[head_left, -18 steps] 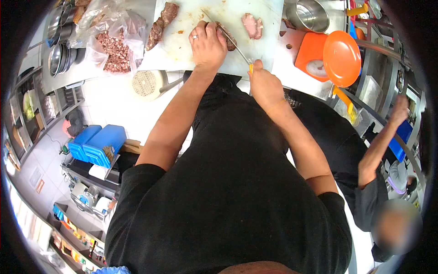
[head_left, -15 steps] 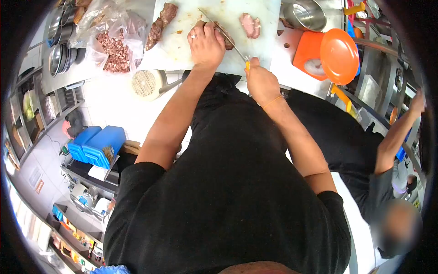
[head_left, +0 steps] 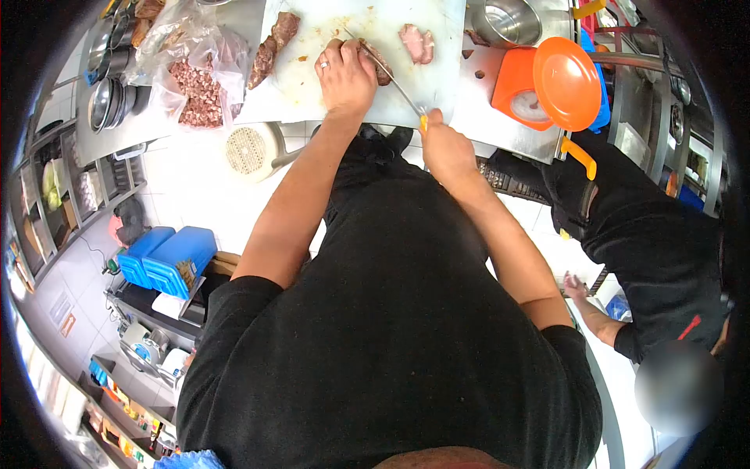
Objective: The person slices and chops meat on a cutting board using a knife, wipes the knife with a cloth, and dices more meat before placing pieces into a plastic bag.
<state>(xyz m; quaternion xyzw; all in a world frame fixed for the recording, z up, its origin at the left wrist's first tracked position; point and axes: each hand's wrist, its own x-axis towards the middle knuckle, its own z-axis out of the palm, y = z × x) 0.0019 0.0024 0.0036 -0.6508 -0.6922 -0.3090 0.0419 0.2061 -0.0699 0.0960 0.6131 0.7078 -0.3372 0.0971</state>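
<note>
"Co-worker's hand (head_left: pixel 576 285) has swung down and inward since the earlier frame. What about the person at the table (head_left: pixel 539 141)?"

"Their right hand (head_left: pixel 449 152) grips a yellow-handled knife (head_left: pixel 404 95). Its long blade slants over the white cutting board (head_left: pixel 301 98). Their left hand (head_left: pixel 348 82), wearing a ring, lies on the board with bent fingers beside the blade. From here, I cannot tell whether it is gripping anything."

"Where is the meat?"

"One browned piece (head_left: pixel 383 72) is at the blade, partly hidden. A long dark piece (head_left: pixel 266 61) lies to the left, pale slices (head_left: pixel 416 44) to the right. Left of the board, a clear bag (head_left: pixel 234 59) holds diced meat (head_left: pixel 201 94)."

"What worries you?"

"Those fingertips. If the meat rolls or feels slick, the knife could skid into them. A bump from the co-worker (head_left: pixel 648 227) could jolt the knife arm too."

"Anything else?"

"That orange plate (head_left: pixel 568 84) tilts beside the scale (head_left: pixel 508 98); a brushing elbow might knock it down."
</note>
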